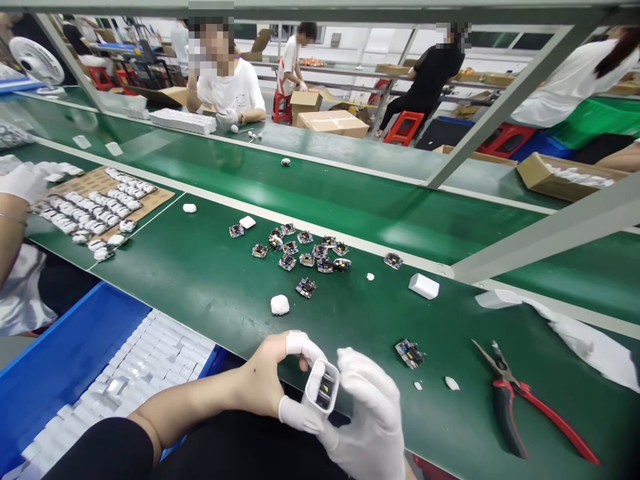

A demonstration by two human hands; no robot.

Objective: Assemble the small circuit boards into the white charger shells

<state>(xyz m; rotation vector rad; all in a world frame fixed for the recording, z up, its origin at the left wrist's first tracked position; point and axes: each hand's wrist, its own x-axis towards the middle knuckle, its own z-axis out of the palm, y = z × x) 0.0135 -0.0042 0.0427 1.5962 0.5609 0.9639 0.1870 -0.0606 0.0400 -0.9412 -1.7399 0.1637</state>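
Observation:
Close to my body, a small white plastic charger casing (320,408) is held with its hollow end facing up. A dark circuit board (326,389) shows inside it. My left hand (273,375), wearing white finger cots, pinches the casing from the left between thumb and fingers. From the right, my gloved right hand (373,407) curls around it, thumb against its lower edge. Ahead on the green bench lie several loose circuit boards (306,287) and a white plastic piece (280,305). Another board (410,353) lies right of my right hand.
Red-handled pliers (510,383) lie at the right, below a crumpled white cloth (585,337). A white casing (424,286) stands near the metal post (525,233). At the left are a blue bin (65,340) of white casings and a co-worker's gloved hand (23,183) over a cardboard tray (163,195).

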